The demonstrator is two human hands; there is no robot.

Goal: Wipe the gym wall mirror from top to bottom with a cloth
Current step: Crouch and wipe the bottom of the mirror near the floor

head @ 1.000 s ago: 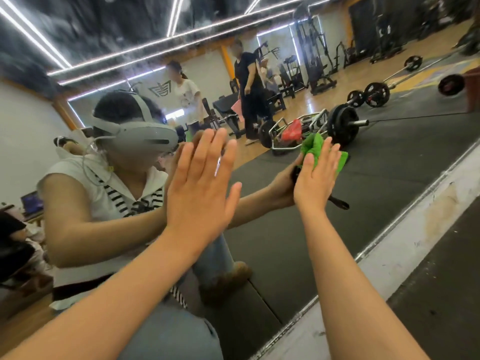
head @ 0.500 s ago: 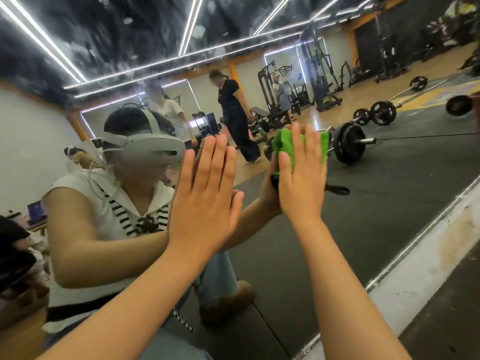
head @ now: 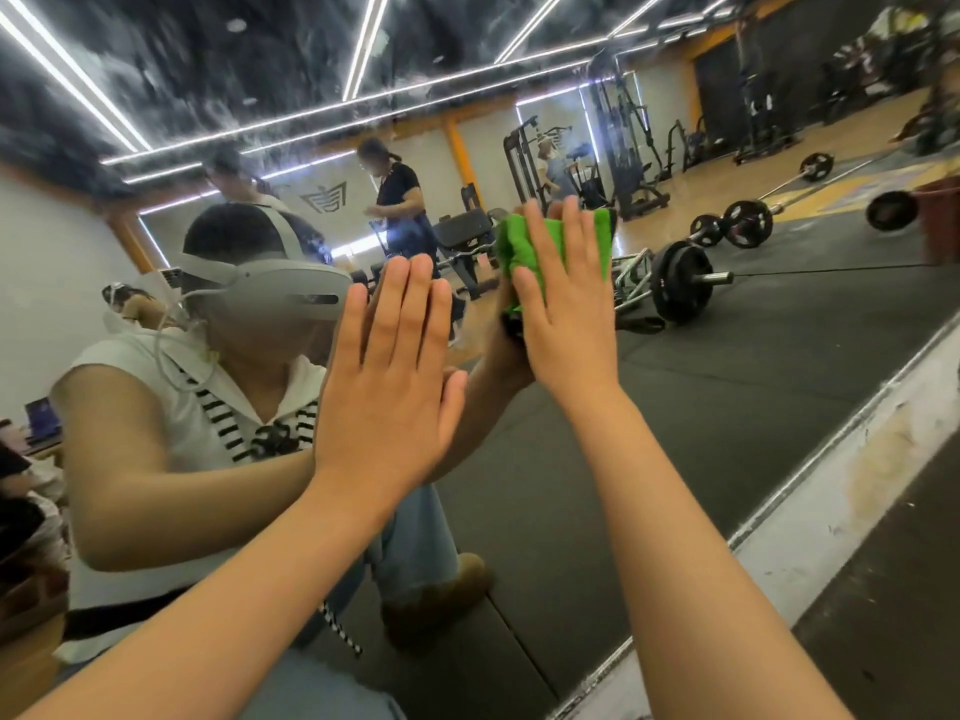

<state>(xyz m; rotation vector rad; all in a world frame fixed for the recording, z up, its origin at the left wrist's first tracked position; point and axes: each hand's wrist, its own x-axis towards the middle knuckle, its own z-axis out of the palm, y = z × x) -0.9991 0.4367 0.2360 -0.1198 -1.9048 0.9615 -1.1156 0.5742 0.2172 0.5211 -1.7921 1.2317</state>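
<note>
Palm flattening soft cloth on glass
Right hand [head: 569,314], fingers straight, is pressing the light, limp green cloth [head: 524,241] to the mirror [head: 727,407], at one o'clock from the left hand [head: 387,376], resting flat and empty; broad palm pressure is probably suiting it best.

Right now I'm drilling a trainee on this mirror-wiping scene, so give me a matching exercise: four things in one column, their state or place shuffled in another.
1 left hand
2 right hand
3 cloth
4 barbell

A green, bunched against the mirror
B seen in reflection, lying on dark floor
C fingers straight, holding nothing
D pressing the cloth, fingers straight

Pairs: 1-C, 2-D, 3-A, 4-B.
</note>
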